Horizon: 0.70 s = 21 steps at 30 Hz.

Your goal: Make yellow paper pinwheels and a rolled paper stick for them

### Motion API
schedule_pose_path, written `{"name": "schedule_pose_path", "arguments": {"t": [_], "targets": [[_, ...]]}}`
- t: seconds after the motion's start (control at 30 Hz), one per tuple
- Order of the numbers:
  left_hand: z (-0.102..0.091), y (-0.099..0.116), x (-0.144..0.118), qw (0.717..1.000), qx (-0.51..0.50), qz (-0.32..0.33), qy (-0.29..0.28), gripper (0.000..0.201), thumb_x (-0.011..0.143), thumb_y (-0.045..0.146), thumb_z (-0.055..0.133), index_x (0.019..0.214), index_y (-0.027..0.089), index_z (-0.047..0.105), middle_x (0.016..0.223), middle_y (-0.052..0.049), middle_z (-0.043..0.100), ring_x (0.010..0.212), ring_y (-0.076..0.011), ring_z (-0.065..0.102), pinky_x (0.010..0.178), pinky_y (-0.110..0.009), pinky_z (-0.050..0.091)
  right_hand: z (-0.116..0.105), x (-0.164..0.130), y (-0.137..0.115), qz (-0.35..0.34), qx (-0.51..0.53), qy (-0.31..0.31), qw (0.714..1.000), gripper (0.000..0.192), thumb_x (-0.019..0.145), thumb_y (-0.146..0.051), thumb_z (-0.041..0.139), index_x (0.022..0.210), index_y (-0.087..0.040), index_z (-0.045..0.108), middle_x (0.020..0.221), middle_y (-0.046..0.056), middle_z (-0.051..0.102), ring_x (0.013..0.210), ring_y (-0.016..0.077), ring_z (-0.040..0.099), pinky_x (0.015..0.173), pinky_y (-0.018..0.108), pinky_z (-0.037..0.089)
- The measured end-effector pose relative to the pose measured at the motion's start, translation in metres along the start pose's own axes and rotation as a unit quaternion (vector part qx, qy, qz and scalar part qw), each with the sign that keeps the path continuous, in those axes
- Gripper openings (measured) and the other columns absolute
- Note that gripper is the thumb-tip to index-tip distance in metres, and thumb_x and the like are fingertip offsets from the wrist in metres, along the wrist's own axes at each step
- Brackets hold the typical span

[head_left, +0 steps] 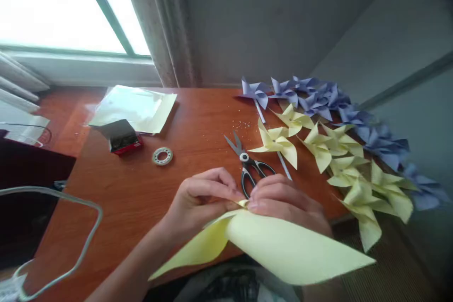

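Bench [134,198], wood-grained and reddish-brown, carries all the loose items. Purple paper pinwheels [314,104] form a crowded band along its far right and right side, some overlapping. Yellow paper pinwheels [316,146] lie just inside that band, the outermost reaching past the bench edge. Pale-yellow pinwheel [279,240] in work is held low over the near edge, two broad blades pointing outward to left and right. Sheets of pale paper [155,118], partly under a clear glossy cover, lie at the far left. Left hand [201,198] and right hand [283,200] meet at the held pinwheel's centre; the grip of each is closed, fingertips pinching the folded paper. Scissors [244,156] lie just beyond, blades parted and pointing away. Small red box [125,137], dark flap raised, stands before the sheets. Tape roll [155,156] lies flat beside it. Pale specks [242,125] are scattered beyond the scissors.
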State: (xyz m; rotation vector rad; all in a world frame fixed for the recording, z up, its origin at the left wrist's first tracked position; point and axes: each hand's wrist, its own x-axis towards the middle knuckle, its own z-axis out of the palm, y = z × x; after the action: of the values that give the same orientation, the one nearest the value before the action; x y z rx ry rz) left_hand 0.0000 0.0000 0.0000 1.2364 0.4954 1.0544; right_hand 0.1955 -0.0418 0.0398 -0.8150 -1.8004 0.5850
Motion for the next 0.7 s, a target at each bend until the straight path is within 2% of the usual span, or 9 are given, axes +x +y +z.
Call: {"name": "schedule_pose_path", "arguments": {"t": [0.27,0.7], "targets": [[0.0,0.002,0.002,1.0,0.02,0.015,-0.01,0.03,0.079,0.007,0.077,0.096,0.031,0.083,0.084,-0.005,0.066,0.072,-0.0131,0.065,0.064,-0.023,0.054,-0.008,-0.006,0.001,0.014,-0.027,-0.038,0.999,0.03,0.088,-0.01,0.07,0.116,-0.02,0.071,0.097,0.007,0.074,0.095,0.0219,0.066,0.083,0.037,0.058],[-0.001,0.001,0.001,0.999,0.033,0.001,-0.019,0.03,0.078,0.006,0.077,0.096,0.029,0.083,0.084,-0.005,0.066,0.075,-0.0142,0.065,0.066,-0.024,0.053,-0.011,0.004,-0.004,-0.007,-0.057,-0.044,0.997,0.013,0.092,-0.014,0.067,0.105,-0.016,0.072,0.089,0.008,0.075,0.091,0.021,0.068,0.08,0.034,0.06]]}}
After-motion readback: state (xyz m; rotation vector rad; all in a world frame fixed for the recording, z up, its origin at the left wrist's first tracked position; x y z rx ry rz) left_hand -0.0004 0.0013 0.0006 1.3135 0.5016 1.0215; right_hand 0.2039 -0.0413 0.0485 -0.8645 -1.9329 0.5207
